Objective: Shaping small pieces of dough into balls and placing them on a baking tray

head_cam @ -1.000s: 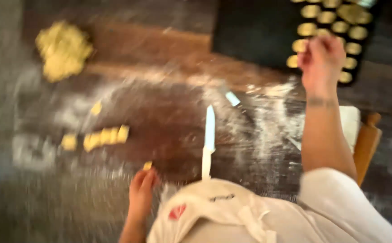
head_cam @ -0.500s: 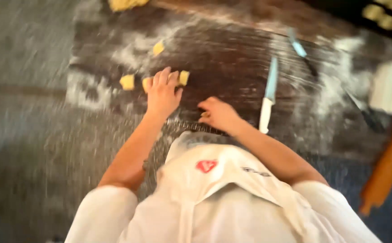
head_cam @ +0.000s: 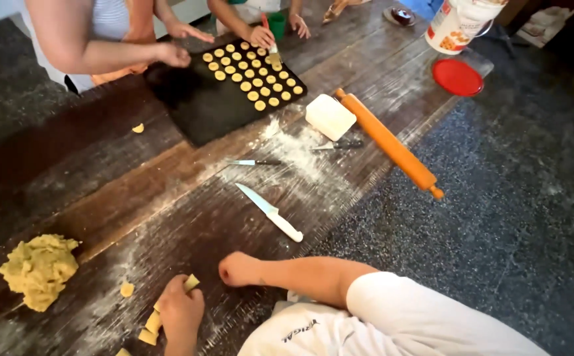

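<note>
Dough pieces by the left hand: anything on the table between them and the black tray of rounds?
Yes, on a straight line. Left hand rests on the dough pieces at the near edge; the black tray sits at the far side. The white-handled knife and a small dark-handled knife lie on the floured wood between them.

Floury wooden table (matt, rough)

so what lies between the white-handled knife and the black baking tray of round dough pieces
In the head view, a small dark-handled knife lies on floured brown wood between the white-handled knife and the black baking tray; nothing else sits there.
</note>
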